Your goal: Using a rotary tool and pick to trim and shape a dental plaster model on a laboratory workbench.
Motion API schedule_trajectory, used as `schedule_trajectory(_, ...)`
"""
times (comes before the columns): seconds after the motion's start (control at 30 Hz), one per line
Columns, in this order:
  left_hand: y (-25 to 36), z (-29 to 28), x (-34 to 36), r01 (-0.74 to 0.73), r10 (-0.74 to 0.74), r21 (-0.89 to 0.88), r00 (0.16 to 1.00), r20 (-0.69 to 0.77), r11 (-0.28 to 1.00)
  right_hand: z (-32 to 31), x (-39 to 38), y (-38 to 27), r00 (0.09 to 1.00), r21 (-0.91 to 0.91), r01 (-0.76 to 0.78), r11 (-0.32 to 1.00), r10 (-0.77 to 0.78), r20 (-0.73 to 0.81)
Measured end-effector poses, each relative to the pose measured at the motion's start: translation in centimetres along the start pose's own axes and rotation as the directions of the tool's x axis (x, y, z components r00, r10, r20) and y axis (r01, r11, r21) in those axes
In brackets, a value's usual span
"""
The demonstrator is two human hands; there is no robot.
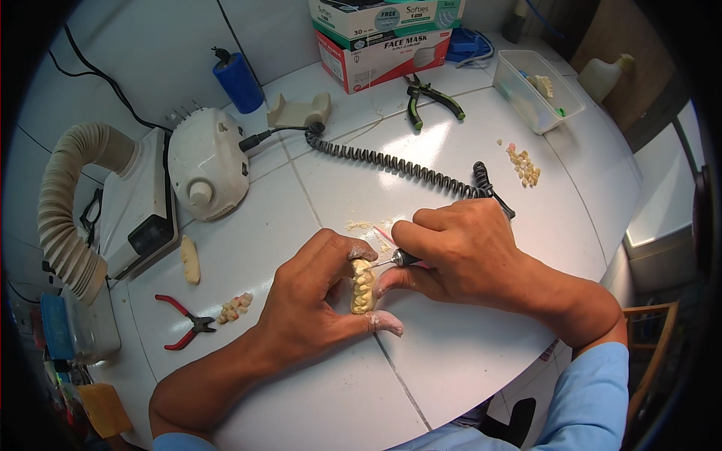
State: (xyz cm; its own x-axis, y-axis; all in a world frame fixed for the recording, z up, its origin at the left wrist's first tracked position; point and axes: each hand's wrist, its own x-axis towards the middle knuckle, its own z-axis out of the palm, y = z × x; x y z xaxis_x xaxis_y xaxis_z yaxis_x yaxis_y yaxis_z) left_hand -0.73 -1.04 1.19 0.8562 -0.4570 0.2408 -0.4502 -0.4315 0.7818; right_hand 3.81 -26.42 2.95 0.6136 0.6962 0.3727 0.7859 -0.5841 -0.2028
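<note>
A cream dental model (362, 293) with a row of teeth is held above the surface (481, 376), near its front edge, by the left hand (312, 286): it is gripped endwise between the fingers at its top and the thumb at its lower end, both dusted with pale powder. A black rotary handpiece (406, 258) is clasped in the closed fingers of the right hand (460, 244), and its thin metal tip is directed at the upper part of the model; whether contact is made cannot be told. Pale shavings (361, 225) are scattered just beyond the hands. A coiled black cable (398, 161) is stretched from the white control unit (209, 165) toward the right hand. Red-handled cutters (197, 323) are laid beside a small heap of loose teeth (235, 308) on the left, and a second heap (526, 167) is placed at the far right, near a clear plastic container (519, 101). Green-and-black pliers (429, 92) are set before the stacked boxes (387, 64).
</note>
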Motion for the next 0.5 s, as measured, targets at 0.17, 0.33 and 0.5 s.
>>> schedule_trajectory(0.17, 0.24, -0.22, -0.02, 0.022, -0.022, 0.007, 1.000, 0.018, 1.000, 0.13, -0.13, -0.12, 0.999, 0.015, -0.005, 1.000, 0.006, -0.033)
schedule_trajectory(0.33, 0.04, -0.10, -0.02, 0.008, -0.008, 0.005, 1.000, 0.011, 1.000, 0.07, -0.11, -0.09, 1.000, -0.001, -0.003, 1.000, 0.003, -0.029)
schedule_trajectory(0.5, -0.09, -0.07, -0.03, -0.019, 0.019, 0.009, 1.000, 0.002, 1.000, 0.10, -0.12, -0.09, 0.999, -0.005, 0.004, 1.000, -0.004, -0.038)
